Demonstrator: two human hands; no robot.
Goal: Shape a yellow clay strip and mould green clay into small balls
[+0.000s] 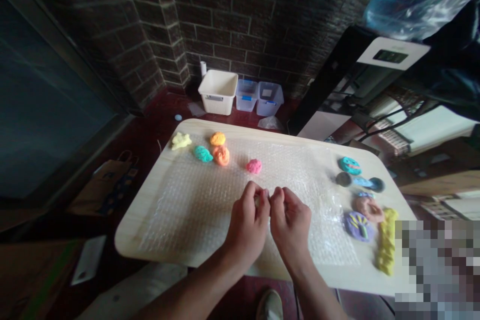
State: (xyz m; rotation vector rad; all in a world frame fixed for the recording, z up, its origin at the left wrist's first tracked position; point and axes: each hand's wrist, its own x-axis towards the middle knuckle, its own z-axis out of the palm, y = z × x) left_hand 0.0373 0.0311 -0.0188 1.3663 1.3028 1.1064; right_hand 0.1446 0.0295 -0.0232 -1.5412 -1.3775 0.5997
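My left hand [248, 220] and my right hand [290, 220] meet over the middle of a sheet of bubble wrap [187, 205]. Both have their fingers curled into a pinch, the fingertips almost touching. Whatever they pinch is hidden or too small to name. Just beyond them lies a pink lump of modelling clay [254, 165]. Farther left sit an orange clay lump [218, 138], a peach one [221, 155], a teal one [203, 153] and a pale yellow piece [181, 140].
Along the right side of the table [146, 200] lie a teal disc [350, 165], a dumbbell shape [360, 182], a brown-pink piece [369, 208], a purple disc [359, 226] and a yellow strip [387, 242]. A cream bin [218, 92] and clear boxes [269, 99] stand behind.
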